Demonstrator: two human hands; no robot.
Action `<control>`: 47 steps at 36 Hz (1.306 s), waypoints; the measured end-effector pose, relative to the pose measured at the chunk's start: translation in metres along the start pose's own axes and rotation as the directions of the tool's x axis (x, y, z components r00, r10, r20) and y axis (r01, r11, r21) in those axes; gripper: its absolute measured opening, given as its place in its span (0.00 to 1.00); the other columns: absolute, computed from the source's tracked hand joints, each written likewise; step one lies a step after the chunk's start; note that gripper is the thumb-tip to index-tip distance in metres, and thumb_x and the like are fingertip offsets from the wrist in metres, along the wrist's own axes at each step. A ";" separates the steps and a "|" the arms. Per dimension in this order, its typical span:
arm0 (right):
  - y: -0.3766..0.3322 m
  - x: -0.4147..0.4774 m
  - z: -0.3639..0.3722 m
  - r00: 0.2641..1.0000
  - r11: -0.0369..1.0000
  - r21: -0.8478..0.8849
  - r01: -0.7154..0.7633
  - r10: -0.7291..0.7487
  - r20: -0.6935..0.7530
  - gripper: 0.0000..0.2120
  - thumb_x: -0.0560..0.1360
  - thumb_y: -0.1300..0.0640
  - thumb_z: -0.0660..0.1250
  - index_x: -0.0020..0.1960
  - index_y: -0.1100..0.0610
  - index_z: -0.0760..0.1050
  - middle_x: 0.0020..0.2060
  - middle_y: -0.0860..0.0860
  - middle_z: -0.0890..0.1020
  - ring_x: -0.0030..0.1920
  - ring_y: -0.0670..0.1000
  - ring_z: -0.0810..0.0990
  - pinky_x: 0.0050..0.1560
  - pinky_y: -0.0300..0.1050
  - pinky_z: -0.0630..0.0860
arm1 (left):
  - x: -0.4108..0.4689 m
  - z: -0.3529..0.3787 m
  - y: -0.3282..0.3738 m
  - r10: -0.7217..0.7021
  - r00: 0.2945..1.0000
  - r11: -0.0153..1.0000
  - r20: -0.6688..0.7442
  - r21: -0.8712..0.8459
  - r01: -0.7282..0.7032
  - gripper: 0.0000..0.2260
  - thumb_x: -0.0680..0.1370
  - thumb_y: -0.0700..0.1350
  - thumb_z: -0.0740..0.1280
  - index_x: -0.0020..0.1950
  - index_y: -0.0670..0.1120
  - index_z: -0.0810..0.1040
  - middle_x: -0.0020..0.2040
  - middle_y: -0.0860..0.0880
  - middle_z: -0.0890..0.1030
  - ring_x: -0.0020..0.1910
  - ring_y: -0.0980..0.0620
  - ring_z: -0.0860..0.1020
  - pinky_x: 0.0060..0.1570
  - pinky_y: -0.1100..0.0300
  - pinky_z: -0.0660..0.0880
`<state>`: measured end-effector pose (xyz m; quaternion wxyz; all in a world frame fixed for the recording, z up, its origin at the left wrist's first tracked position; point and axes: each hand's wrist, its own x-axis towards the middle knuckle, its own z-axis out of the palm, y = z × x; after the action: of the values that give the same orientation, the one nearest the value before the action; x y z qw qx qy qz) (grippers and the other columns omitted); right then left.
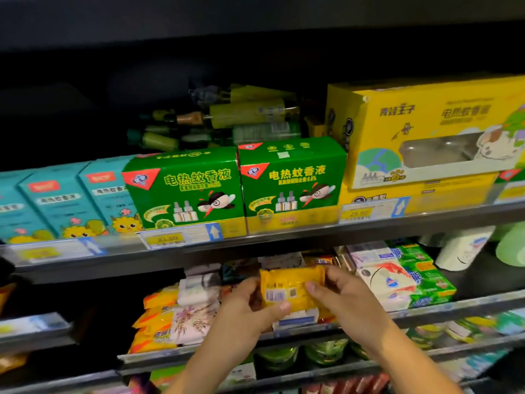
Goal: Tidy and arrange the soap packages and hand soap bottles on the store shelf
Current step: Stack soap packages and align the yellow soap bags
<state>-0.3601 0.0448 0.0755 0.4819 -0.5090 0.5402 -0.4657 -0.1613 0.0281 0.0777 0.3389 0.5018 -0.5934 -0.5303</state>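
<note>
Head view looks at two tiers. The upper shelf [284, 236] carries a big yellow mosquito-liquid box [426, 129] at its right end and two green mosquito-liquid boxes [184, 189] along its front edge. None of these are mine to sort.

Below it is the soap shelf [468, 305]. A white-and-green soap multipack [397, 280] sits toward the right. A loose stack of orange and pale soap packs [159, 319] leans out over the front edge at the left.

My left hand [241, 308] and right hand [349, 302] are both clamped on one yellow soap package [289, 288]. They pinch it from either side, thumbs on the face toward me. It is held mid-shelf just over a white boxed soap [295, 319] that lies at the front edge.

Three things worry me:
- **Slipping:** the film wrapper looks slick, so with only a thumb pinch it could slide out and drop past the front edge.
- **Facing:** the barcode side faces me, so set down like this it would show its back to shoppers.
- **Knocking the stack:** my left forearm passes close to the leaning stack, and a nudge could spill it.
</note>
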 end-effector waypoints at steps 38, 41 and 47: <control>-0.001 -0.001 0.027 0.936 0.940 -0.044 -0.339 0.341 0.089 0.13 0.78 0.46 0.67 0.56 0.53 0.79 0.36 0.53 0.84 0.33 0.52 0.81 0.32 0.43 0.73 | -0.007 -0.020 -0.019 -0.225 0.974 0.928 -0.037 -0.312 0.202 0.10 0.76 0.49 0.73 0.51 0.43 0.82 0.34 0.41 0.79 0.29 0.45 0.73 0.23 0.61 0.66; 0.001 0.000 0.031 0.909 0.921 -0.013 -0.390 0.387 0.154 0.17 0.79 0.42 0.65 0.63 0.49 0.73 0.47 0.54 0.85 0.33 0.54 0.80 0.28 0.43 0.72 | -0.007 -0.028 -0.022 -0.198 0.980 0.950 -0.034 -0.254 0.183 0.09 0.76 0.50 0.73 0.51 0.46 0.82 0.34 0.45 0.79 0.29 0.48 0.73 0.24 0.60 0.69; -0.009 0.008 0.042 0.917 0.913 0.165 -0.373 0.336 0.214 0.25 0.69 0.34 0.64 0.62 0.44 0.73 0.56 0.55 0.81 0.37 0.56 0.82 0.31 0.46 0.78 | -0.006 -0.051 -0.027 -0.034 0.999 0.997 0.002 -0.072 0.034 0.10 0.77 0.43 0.72 0.57 0.52 0.80 0.37 0.53 0.82 0.34 0.55 0.78 0.34 0.62 0.77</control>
<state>-0.3178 0.0354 0.0796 0.6549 -0.3906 0.5276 -0.3742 -0.1058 0.0213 0.0628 0.3474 0.4990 -0.5654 -0.5574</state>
